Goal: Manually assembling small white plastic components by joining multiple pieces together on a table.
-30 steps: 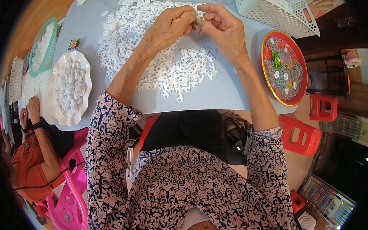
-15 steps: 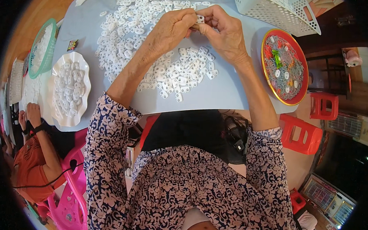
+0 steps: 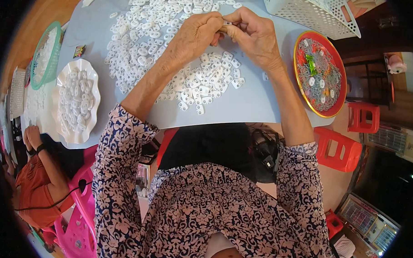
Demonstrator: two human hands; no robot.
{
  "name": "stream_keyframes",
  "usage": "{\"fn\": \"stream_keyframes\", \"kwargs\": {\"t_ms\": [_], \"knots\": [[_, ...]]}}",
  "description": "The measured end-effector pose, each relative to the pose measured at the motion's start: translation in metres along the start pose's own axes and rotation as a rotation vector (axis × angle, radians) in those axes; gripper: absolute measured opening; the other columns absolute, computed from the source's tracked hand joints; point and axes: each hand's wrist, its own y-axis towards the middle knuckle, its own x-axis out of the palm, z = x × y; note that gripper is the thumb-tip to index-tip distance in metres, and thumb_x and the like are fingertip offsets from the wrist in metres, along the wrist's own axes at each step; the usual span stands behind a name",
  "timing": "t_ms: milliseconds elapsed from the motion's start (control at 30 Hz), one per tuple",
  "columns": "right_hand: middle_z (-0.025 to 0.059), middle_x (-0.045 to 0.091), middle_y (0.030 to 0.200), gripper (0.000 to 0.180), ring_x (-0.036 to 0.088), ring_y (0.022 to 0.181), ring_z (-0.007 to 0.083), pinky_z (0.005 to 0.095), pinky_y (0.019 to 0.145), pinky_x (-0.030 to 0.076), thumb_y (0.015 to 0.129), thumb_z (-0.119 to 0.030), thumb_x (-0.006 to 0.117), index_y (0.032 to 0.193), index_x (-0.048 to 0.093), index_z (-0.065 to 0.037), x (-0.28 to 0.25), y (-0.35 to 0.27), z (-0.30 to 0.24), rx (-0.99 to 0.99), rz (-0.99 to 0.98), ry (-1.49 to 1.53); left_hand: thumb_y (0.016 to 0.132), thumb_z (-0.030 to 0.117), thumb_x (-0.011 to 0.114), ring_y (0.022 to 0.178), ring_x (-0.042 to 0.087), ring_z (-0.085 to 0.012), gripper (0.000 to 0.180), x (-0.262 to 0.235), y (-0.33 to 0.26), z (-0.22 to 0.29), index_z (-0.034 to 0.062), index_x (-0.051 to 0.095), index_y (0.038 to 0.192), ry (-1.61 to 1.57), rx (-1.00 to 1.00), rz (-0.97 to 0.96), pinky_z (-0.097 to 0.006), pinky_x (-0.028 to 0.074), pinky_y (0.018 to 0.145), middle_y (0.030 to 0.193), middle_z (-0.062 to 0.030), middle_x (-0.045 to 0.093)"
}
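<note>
While we lean over the pale grey tabletop (image 3: pixel 243 107), both our hands meet near its far middle, fingertips touching. Our right hand (image 3: pixel 253 33) pinches a white piece (image 3: pixel 227 23) between thumb and forefinger, most of it hidden. Our left hand (image 3: pixel 198 31) is curled, knuckles up, against the right fingertips; how its own fingers close we cannot tell. Both our forearms reach forward, bare below floral cuffs.

Print on the small colourful wrapper (image 3: pixel 79 51), lying at the left, is too tiny for us to make out. Smooth, plastic-looking white pieces, rounded oblongs with two dark round marks or holes each, form a near pile (image 3: pixel 213 79) between our forearms and a broader scatter (image 3: pixel 136 47) beyond our left arm. More of them fill a glossy white dish (image 3: pixel 96 95) with a wavy rim. To our right, a round red tray (image 3: pixel 338 95) edged in gold holds a wiry grey tangle, a shiny green wrapper (image 3: pixel 311 65) and a few white pieces. Beyond it stands a perforated pale basket (image 3: pixel 319 19).
</note>
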Motion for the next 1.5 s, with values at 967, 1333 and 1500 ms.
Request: {"fn": "stream_keyframes", "kwargs": {"t_ms": [967,1333,1500], "knots": [[0.0178,0.058,0.065,0.010,0.057,0.056,0.0286,0.0364,0.057,0.046,0.080,-0.010,0.057,0.082,0.063,-0.002,-0.071,0.021,-0.023,-0.036,-0.088,-0.811,0.090,0.020,0.048,0.075,0.052,-0.0118,0.023,-0.021,0.006,-0.003,0.0027,0.057,0.078,-0.341,0.057,0.196,-0.026,0.041,0.074,0.064,-0.0013,0.052],[0.0151,0.063,0.066,0.012,0.062,0.054,0.0234,0.0328,0.056,0.049,0.078,-0.009,0.057,0.078,0.062,0.002,-0.044,0.004,-0.013,0.235,-0.374,-0.639,0.091,0.022,0.046,0.074,0.052,-0.0114,0.027,-0.024,0.006,-0.003,0.0030,0.055,0.075,-0.287,0.081,0.225,-0.026,0.041,0.074,0.063,-0.0012,0.051],[0.0128,0.063,0.066,0.012,0.062,0.054,0.0192,0.0302,0.056,0.048,0.079,-0.010,0.058,0.079,0.061,0.002,-0.046,0.009,-0.012,0.259,-0.283,-0.549,0.091,0.022,0.047,0.072,0.051,-0.0112,0.027,-0.026,0.009,-0.005,0.0027,0.055,0.075,-0.284,0.074,0.225,-0.026,0.041,0.072,0.063,-0.0013,0.051]]}}
